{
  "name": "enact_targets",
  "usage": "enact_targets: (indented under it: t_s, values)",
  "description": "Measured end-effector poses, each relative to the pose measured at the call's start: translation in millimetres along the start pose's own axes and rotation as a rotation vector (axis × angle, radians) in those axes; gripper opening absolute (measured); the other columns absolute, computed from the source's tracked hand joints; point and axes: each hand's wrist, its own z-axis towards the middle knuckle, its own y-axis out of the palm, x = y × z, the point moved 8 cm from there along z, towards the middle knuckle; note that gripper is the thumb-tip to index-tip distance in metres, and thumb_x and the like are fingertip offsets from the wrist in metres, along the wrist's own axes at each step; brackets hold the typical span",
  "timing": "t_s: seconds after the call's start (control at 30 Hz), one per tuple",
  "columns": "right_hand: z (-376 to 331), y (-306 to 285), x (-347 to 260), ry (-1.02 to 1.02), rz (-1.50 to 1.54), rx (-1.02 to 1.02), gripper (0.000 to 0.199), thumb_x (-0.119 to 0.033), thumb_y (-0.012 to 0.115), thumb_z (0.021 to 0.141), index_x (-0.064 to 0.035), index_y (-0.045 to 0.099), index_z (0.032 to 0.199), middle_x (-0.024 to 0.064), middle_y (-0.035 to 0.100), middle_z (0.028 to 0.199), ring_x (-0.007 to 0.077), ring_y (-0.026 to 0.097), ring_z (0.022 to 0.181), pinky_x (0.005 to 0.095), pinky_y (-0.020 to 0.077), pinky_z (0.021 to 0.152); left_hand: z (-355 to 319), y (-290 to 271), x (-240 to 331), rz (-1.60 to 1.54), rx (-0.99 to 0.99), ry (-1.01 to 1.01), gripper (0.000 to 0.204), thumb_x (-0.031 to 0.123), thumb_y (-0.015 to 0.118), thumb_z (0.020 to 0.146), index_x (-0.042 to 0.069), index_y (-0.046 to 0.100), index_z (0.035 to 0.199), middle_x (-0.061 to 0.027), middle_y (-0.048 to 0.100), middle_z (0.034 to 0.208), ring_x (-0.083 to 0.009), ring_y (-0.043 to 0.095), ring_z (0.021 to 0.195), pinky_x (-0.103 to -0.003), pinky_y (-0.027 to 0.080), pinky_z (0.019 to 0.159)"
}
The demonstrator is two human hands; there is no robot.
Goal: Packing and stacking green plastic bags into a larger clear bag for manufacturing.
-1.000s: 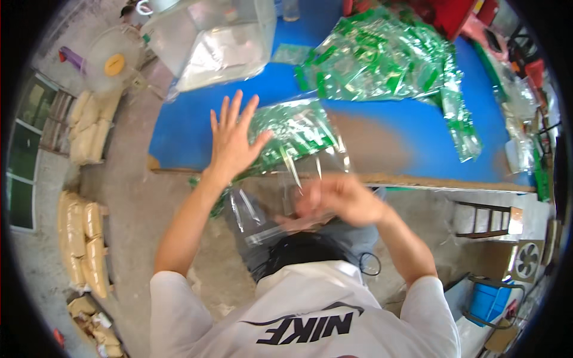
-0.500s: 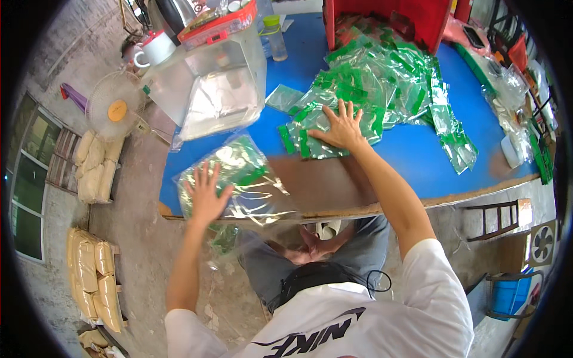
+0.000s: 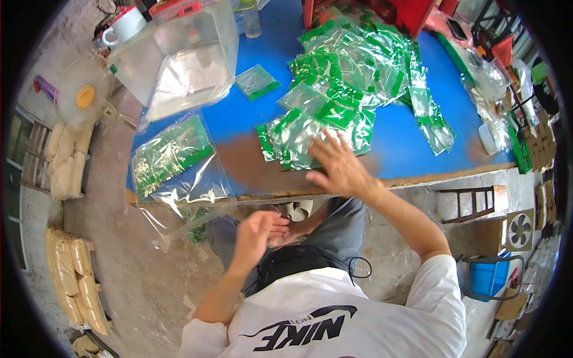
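The right hand (image 3: 340, 170) lies flat, fingers spread, on the green packets (image 3: 310, 134); the big clear bag (image 3: 176, 164) overhanging the bench (image 3: 412, 143) edge could slide off, while the left hand (image 3: 256, 230) curls loosely, holding nothing.

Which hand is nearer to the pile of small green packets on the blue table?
Right. The right hand rests on the pile of small green packets; the left hand is below the table edge, apart from it.

Packing workshop, blue worktable (image 3: 412, 140), heaped green sachets (image 3: 352, 65), stacked sacks (image 3: 74, 280), concrete floor (image 3: 137, 280)
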Motion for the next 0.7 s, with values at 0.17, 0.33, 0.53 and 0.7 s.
enact_targets:
  t_s: [0.17,0.33,0.53,0.7]
  values:
    - [-41,0,-74,-0.287,0.35,-0.113,0.051,-0.035,0.068,0.088,0.0002,0.062,0.125,0.0237,0.054,0.137,0.0405,0.05,0.127,0.0509,0.0397,0.108,14,40,-54,-0.601,0.115,-0.069,0.028,0.02,0.065,0.1,0.0,0.061,0.12,-0.0125,0.068,0.115,-0.0206,0.07,0.099,-0.037,0.062,0.08]
    - [-15,-21,2,-0.069,0.009,0.11,0.051,-0.035,0.064,0.093,0.0017,0.06,0.129,0.0228,0.05,0.142,0.0429,0.041,0.137,0.0544,0.0313,0.116,13,29,-46,-0.526,0.123,-0.079,0.028,0.016,0.063,0.1,0.002,0.06,0.124,-0.0094,0.067,0.119,-0.0221,0.068,0.107,-0.04,0.058,0.089]
    - [-24,1,-65,-0.254,0.428,-0.109,0.035,-0.014,0.059,0.091,0.0014,0.062,0.122,0.0208,0.058,0.121,0.0385,0.056,0.115,0.0474,0.0434,0.103,15,43,-59,-0.704,0.058,-0.227,0.031,0.015,0.061,0.101,0.003,0.058,0.129,-0.0076,0.066,0.123,-0.0196,0.065,0.111,-0.037,0.051,0.099]
    - [40,-19,-28,-0.192,0.347,0.253,0.034,-0.016,0.059,0.092,0.0017,0.062,0.12,0.0242,0.056,0.133,0.0423,0.054,0.119,0.0488,0.041,0.108,19,12,-60,-0.542,0.269,0.01,0.035,0.024,0.062,0.102,0.003,0.056,0.129,-0.0097,0.066,0.118,-0.0217,0.067,0.108,-0.04,0.057,0.092]
